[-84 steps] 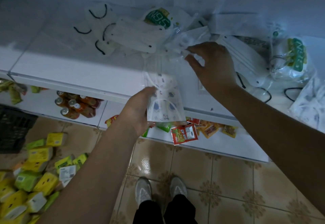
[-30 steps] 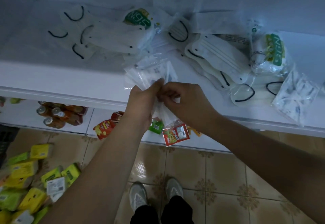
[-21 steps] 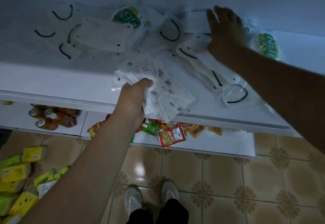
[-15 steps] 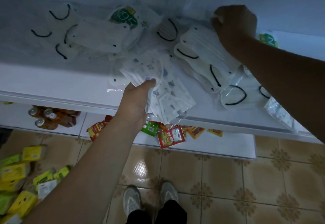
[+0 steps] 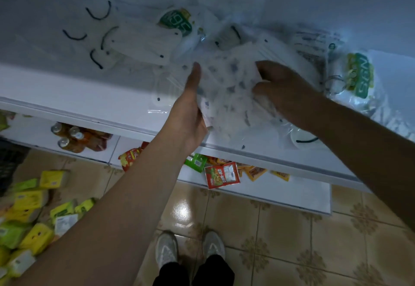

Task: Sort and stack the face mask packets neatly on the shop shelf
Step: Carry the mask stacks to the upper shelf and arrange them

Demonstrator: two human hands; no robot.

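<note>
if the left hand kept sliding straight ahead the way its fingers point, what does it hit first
Probably the white mask with black ear loops, lying just beyond the left hand on the shelf; the green N95 packet lies further back. Depth is uncertain.

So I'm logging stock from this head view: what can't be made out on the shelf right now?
- Patterned mask packets: motion-blurred, and the left hand and right hand cover their edges, so no count.
- Right hand's fingers: tucked among the packets, grip unclear.
- Green N95 packet: small print too small to read.
- Drink bottles on the lower shelf: partly hidden under the upper shelf.
</note>
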